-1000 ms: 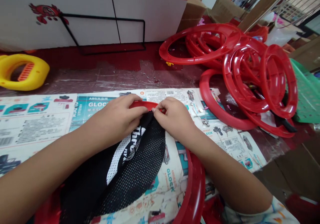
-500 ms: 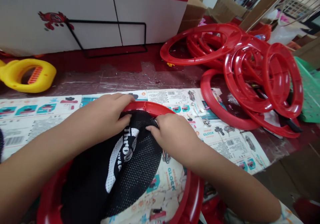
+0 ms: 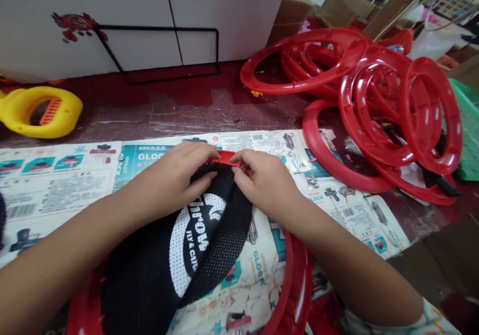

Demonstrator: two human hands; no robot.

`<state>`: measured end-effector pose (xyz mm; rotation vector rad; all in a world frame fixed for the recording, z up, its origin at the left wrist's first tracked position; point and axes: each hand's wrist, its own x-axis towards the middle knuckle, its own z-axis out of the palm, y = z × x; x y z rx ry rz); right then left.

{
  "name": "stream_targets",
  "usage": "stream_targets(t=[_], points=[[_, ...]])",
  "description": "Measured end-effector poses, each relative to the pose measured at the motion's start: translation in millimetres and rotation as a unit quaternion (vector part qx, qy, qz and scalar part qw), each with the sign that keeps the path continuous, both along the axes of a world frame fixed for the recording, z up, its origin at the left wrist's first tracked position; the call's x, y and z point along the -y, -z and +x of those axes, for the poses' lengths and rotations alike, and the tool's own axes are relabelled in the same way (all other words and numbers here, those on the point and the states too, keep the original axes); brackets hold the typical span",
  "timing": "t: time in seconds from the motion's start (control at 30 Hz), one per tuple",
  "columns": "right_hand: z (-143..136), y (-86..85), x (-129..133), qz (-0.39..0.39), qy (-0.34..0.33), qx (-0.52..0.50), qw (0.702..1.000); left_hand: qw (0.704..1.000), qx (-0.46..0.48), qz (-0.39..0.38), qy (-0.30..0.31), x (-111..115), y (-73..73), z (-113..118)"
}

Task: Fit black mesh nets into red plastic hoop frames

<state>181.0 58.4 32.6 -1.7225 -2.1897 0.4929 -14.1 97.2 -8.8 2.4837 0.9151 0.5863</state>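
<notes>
A large red plastic ring (image 3: 296, 275) lies on the printed sheets in front of me. Black mesh fabric (image 3: 149, 270) with white lettering covers its left part, and its right portion is folded over. At the ring's far edge, my left hand (image 3: 194, 170) pinches the fabric against the rim, thumb below and fingers above. Just beside it, my right hand (image 3: 258, 180) is closed on the fabric's edge by the rim. Printed sheet shows through the uncovered right part of the ring.
Several red rings (image 3: 377, 100) are heaped at the right, beside a green basket (image 3: 464, 130). A yellow plastic handle-shaped part (image 3: 45, 113) lies at the left. Behind stands a big white and red carton (image 3: 138, 15). Printed cardboard sheets (image 3: 75, 185) cover the table's front.
My left hand has slid right along the rim, closer to my right hand. The fabric has spread, showing more lettering, and its right part is now folded over. The view has shifted slightly.
</notes>
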Motion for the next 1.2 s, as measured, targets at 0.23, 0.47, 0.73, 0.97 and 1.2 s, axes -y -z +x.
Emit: stream_targets(t=[0.23, 0.47, 0.73, 0.97, 1.2], points=[[7.5, 7.6, -1.2, 0.059, -0.091, 0.056, 0.992, 0.997, 0.016, 0.072, 0.009, 2.8, 2.1, 0.3], [7.9, 11.0, -1.8, 0.094, -0.118, 0.089, 0.985, 0.998, 0.001, 0.067, 0.003, 3.7, 3.3, -0.1], [7.3, 14.2, -5.3, 0.135, -0.122, 0.101, 0.978, 0.997, 0.006, 0.071, -0.002, 4.8, 3.8, 0.8], [7.7, 16.3, -5.8, 0.111, -0.117, 0.135, 0.978, 0.996, 0.009, 0.085, -0.006, 4.8, 4.9, 2.2], [6.0, 10.8, -2.1, 0.088, -0.113, 0.166, 0.976, 0.997, -0.017, 0.073, 0.002, 2.4, 5.5, 1.9]])
